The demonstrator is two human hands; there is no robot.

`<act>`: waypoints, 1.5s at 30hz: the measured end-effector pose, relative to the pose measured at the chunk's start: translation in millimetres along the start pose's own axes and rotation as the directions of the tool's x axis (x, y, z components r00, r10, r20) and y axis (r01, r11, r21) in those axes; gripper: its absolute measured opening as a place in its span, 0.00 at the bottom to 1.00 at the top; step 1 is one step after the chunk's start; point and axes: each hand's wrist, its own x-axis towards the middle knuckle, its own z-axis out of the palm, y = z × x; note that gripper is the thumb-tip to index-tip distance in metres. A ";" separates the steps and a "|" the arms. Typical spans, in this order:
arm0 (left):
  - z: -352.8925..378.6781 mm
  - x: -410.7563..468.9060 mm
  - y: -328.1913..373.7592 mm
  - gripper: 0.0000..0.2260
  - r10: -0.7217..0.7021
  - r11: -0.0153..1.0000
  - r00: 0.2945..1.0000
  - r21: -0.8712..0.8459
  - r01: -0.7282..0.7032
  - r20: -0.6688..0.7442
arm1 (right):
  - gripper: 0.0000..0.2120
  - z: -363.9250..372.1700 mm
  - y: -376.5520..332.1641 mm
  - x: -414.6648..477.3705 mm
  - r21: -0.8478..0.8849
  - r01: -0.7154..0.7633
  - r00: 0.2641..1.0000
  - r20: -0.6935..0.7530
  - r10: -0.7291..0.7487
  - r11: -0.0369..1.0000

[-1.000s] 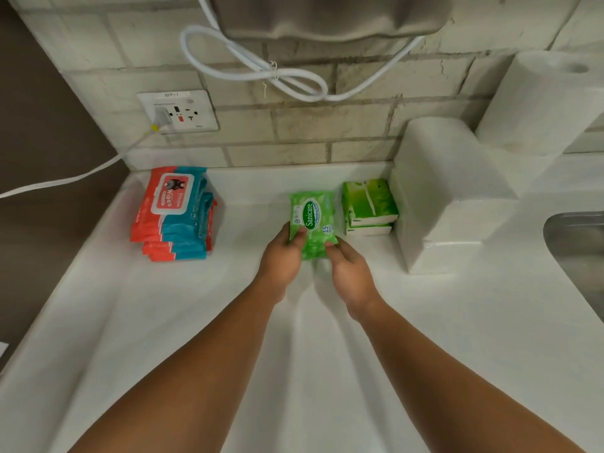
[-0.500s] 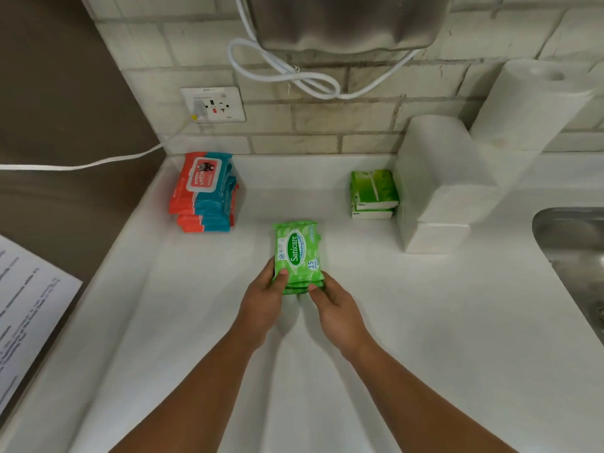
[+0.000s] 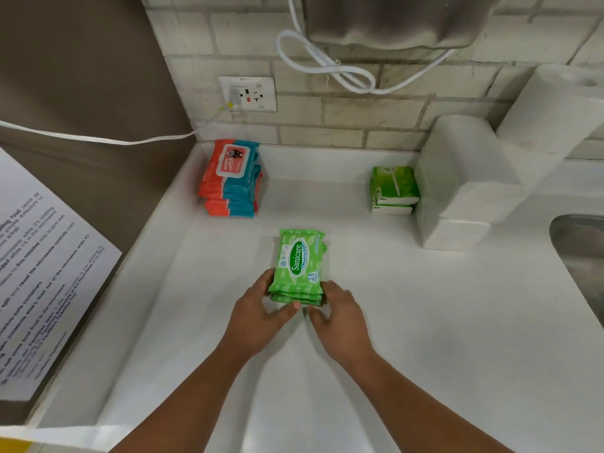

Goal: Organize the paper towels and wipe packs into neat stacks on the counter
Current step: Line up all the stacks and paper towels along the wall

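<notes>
Item under handling: green wipe stack [image 3: 299,263], several packs deep, flat on the counter [image 3: 425,338] at the centre of the frame, label up.
Left hand [image 3: 258,308]: I see it gripping the stack's near left corner, fingers along the side and thumb curled across the near edge.
Right hand [image 3: 340,312]: it grips the near right corner, with its thumb tucked under the near edge.
Stack condition: lower packs stick out slightly at the near and right edges, so alignment is not finished, in my judgement.
Neighbouring stock: red-and-teal wipe stack [image 3: 230,179] in the upper left-centre; green tissue packs [image 3: 394,188] in the upper right-centre, just beside the folded paper towels [image 3: 457,197]; paper towel roll [image 3: 555,116] in the upper right.
Other fixtures: sink [image 3: 581,250] at the right edge; printed notice [image 3: 42,273] at the left.
Risk one: the packs look slick. I judge that squeezing only the near end could fan out the far ends.
Risk two: a quick slide may shear the top pack off the ones beneath.
Risk three: pushing it towards the tissue packs could knock that small pile askew.
</notes>
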 end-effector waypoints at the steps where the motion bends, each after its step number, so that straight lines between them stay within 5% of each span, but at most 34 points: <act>1: 0.1 -0.9 -6.4 0.24 0.034 0.995 0.999 0.096 -0.031 -0.029 | 0.20 2.8 3.0 3.1 -0.086 0.002 1.000 -0.001 -0.002 0.996; 6: 5.1 13.1 -34.8 0.20 0.197 0.933 0.973 0.326 -0.149 -0.120 | 0.19 14.4 9.0 18.7 -0.154 0.033 0.996 -0.072 -0.045 0.988; 17: -1.1 81.6 -45.4 0.21 0.193 0.947 0.952 0.297 -0.118 -0.239 | 0.23 31.4 -3.5 80.9 -0.228 0.109 0.991 -0.047 -0.123 0.968; 27: -3.6 145.9 -49.9 0.23 0.210 0.943 0.942 0.310 -0.124 -0.263 | 0.17 37.4 -5.0 146.0 -0.248 0.047 0.985 -0.151 -0.087 0.968; 37: -1.3 188.7 -39.8 0.20 0.157 0.921 0.944 0.387 -0.034 -0.291 | 0.21 34.4 -1.6 190.5 -0.340 0.017 0.983 -0.166 -0.077 0.940; 45: 1.7 196.8 -36.7 0.30 0.163 0.921 0.936 0.387 -0.032 -0.312 | 0.27 38.4 8.4 214.0 -0.413 -0.004 0.986 -0.151 -0.064 0.911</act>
